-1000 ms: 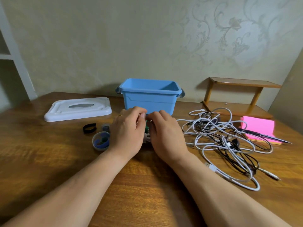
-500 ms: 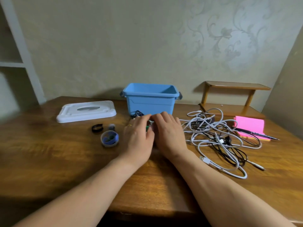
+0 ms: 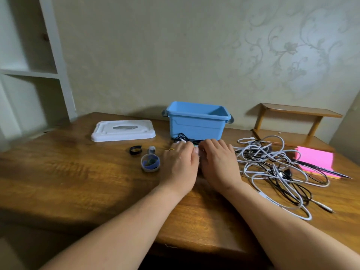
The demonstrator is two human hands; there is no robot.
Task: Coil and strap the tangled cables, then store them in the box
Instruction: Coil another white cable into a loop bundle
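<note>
We are curling our left hand point(image 3: 180, 164) and right hand point(image 3: 219, 162) around a small cable bundle point(image 3: 183, 138) at centre frame. Tangled cables point(image 3: 272, 167) are lying at right.

- Beige wall point(image 3: 155, 55) behind, with a faint floral scroll pattern toward the right
- White open shelving point(image 3: 29, 73) at the left
- Brown wooden table point(image 3: 58, 182) with glossy grain under soft light
- Small wooden shelf point(image 3: 298, 112) standing at the table's far right
</note>
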